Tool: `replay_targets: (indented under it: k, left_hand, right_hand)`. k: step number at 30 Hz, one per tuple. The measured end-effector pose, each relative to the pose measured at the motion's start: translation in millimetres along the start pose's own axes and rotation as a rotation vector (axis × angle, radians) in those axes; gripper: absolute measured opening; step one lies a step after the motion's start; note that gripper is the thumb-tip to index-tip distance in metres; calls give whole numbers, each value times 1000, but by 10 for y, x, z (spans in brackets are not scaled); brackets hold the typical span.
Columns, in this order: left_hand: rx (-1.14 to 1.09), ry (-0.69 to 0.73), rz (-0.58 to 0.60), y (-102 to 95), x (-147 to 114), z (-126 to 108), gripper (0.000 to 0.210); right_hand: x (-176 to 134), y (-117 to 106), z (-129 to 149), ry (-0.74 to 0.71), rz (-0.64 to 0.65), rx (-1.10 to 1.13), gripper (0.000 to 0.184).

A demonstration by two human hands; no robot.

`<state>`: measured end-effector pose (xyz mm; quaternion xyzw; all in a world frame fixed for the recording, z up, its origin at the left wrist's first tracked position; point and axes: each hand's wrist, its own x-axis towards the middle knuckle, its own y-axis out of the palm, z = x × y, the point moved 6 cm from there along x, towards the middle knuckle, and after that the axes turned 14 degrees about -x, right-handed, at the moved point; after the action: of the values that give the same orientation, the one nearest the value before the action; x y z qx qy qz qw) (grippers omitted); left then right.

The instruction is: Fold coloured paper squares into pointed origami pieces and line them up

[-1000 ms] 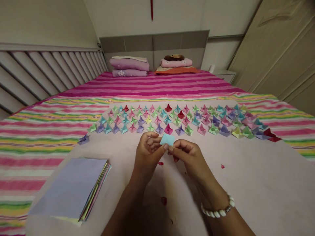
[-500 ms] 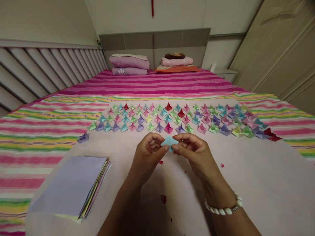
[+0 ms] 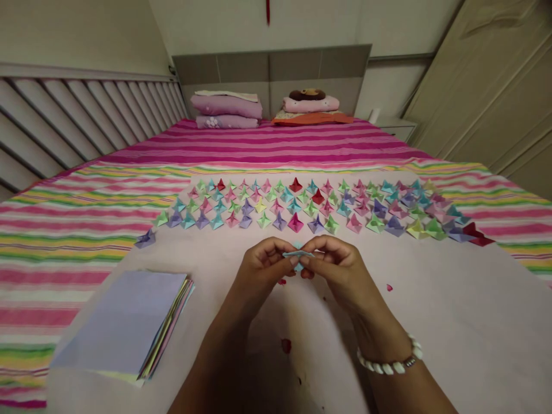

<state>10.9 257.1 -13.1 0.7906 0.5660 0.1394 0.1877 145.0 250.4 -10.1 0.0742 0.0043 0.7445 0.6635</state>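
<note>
Between both hands is a small light-blue folded paper (image 3: 297, 253), seen nearly edge-on at the middle of the view. My left hand (image 3: 268, 265) pinches its left side between thumb and fingers. On the other side my right hand (image 3: 331, 263), with a white bead bracelet (image 3: 390, 367) at the wrist, pinches the right part. The two thumbs almost meet on the near face, and the fingertips behind are partly hidden. Just beyond the hands stand rows of small folded paper boats (image 3: 295, 222) in pink, green, blue, purple, yellow and red.
A stack of coloured paper sheets (image 3: 125, 322), purple on top, lies at the left on a pale sheet (image 3: 452, 310). Small red scraps (image 3: 286, 345) are scattered nearby. Folded bedding (image 3: 226, 106) sits by the headboard (image 3: 241, 69); a slatted rail (image 3: 86, 115) runs along the left.
The light-blue paper has tipped from showing its flat diamond face to nearly edge-on. Both hands have drawn closer together around it.
</note>
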Motion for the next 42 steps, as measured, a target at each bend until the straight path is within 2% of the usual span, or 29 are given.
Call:
replay_targets:
  k: [10, 15, 19, 22, 24, 30, 34, 38, 42]
  left_hand:
    - [-178, -29, -83, 30, -11, -22, 8]
    - [-96, -23, -127, -13, -3, -10, 18]
    - [-62, -12, -116, -27, 3, -11, 17]
    - [-54, 18, -111, -24, -3, -39, 16]
    - [-55, 42, -112, -18, -7, -54, 19]
    - [-38, 65, -140, -34, 11, -26, 43]
    - [-21, 77, -175, -58, 13, -13, 41]
    - [-27, 138, -150, -33, 3, -59, 40]
    - [-22, 134, -124, -28, -2, -85, 41]
  right_hand:
    - [15, -41, 40, -94, -43, -38, 8]
    - [-1, -32, 134, -147, -93, -159, 6]
    - [-25, -1, 141, -129, -47, -201, 6]
    - [-36, 4, 99, -102, -8, -170, 14]
    - [-29, -17, 66, -90, -28, -128, 22]
    - [21, -53, -2, -45, -80, -91, 38]
    - [17, -53, 10, -41, -97, -117, 44]
    - [2, -46, 26, -35, -123, -172, 51]
    - [11, -17, 2, -11, -68, -75, 45]
